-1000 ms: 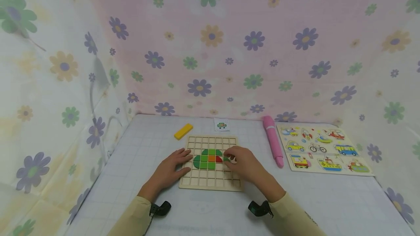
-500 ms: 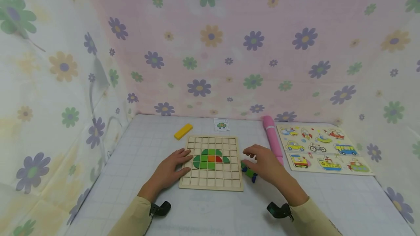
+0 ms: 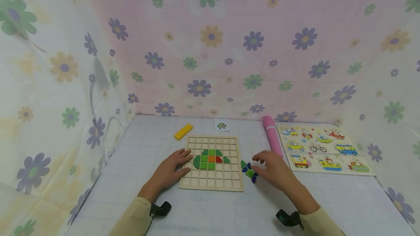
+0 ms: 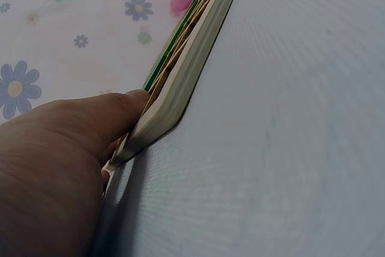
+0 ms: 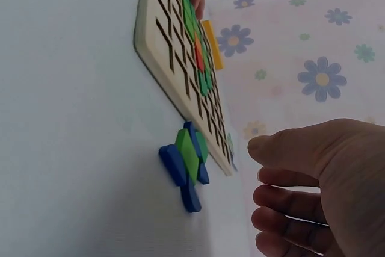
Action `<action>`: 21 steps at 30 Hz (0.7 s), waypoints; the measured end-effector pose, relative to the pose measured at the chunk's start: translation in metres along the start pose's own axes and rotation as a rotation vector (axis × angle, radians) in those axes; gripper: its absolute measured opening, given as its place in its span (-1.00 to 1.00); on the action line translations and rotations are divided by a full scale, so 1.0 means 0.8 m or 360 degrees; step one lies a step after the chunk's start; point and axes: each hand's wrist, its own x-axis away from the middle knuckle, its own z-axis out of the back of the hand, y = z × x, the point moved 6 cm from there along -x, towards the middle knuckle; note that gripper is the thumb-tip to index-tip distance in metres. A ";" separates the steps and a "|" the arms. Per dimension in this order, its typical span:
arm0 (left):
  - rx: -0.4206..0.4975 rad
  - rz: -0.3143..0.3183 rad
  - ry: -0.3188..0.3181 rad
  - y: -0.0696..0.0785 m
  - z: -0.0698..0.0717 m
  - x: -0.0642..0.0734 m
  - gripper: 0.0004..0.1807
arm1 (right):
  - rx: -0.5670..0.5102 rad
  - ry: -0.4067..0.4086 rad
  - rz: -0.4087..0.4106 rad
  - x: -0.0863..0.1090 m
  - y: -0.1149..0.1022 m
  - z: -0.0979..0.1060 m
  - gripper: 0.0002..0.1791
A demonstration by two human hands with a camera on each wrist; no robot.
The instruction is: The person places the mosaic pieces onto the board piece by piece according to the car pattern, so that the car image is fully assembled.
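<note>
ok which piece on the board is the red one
The red piece sits directly between the orange piece and the dark green piece ending that row; all others on the board are green or orange.

Low blocks stand between right hand and board, with room above.

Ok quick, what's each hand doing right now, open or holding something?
Left hand: open, touching the wooden board.
Right hand: open, holding nothing, near the loose pieces.

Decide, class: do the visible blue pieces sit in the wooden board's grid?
No, the blue pieces lie on the table beside the wooden board.
</note>
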 end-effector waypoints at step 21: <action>0.0000 0.0039 -0.0002 0.005 0.001 0.001 -0.41 | 0.0093 -0.0054 -0.0013 0.007 0.005 -0.038 -0.78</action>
